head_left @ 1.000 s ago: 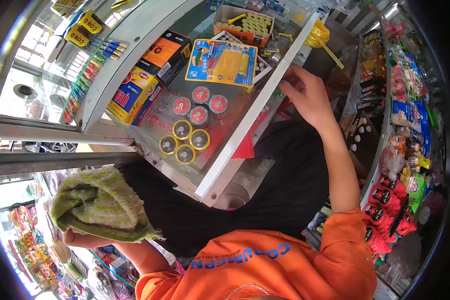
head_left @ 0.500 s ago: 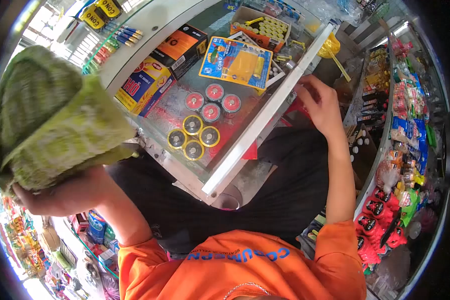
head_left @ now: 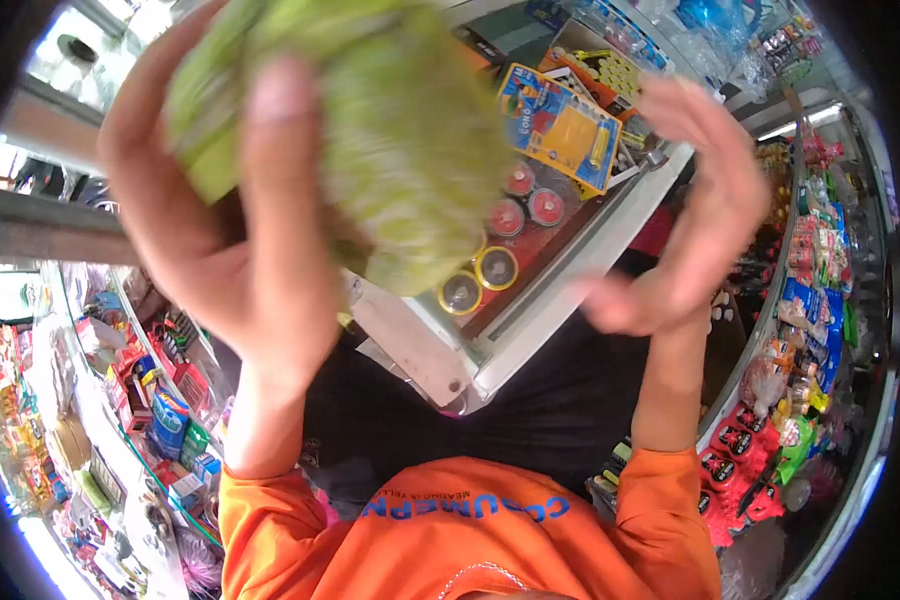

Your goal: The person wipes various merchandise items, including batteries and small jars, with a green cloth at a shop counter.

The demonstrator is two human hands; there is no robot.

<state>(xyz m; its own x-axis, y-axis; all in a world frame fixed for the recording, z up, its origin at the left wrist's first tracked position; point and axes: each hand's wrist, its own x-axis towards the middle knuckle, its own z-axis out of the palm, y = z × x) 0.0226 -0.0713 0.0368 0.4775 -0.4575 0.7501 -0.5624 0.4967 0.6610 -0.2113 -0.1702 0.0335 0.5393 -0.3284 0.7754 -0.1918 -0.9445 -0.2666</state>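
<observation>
Left hand (head_left: 220, 250) fingers clamp the cloth (head_left: 410, 150) above the shelf (head_left: 570, 290); the right hand (head_left: 690, 220) is spread wide, empty. If the cloth slipped, it could knock the tins (head_left: 480, 275).

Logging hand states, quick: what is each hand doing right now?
Left hand: closed on the green cloth.
Right hand: open, fingers spread, holding nothing.

On the white-framed glass shelf (head_left: 560, 285): a blue blister card (head_left: 560, 125); red-lidded tins (head_left: 545, 207) just beside the card; yellow-rimmed tins (head_left: 495, 268) farther from it; behind the card, a box of yellow pieces (head_left: 615, 70).
</observation>
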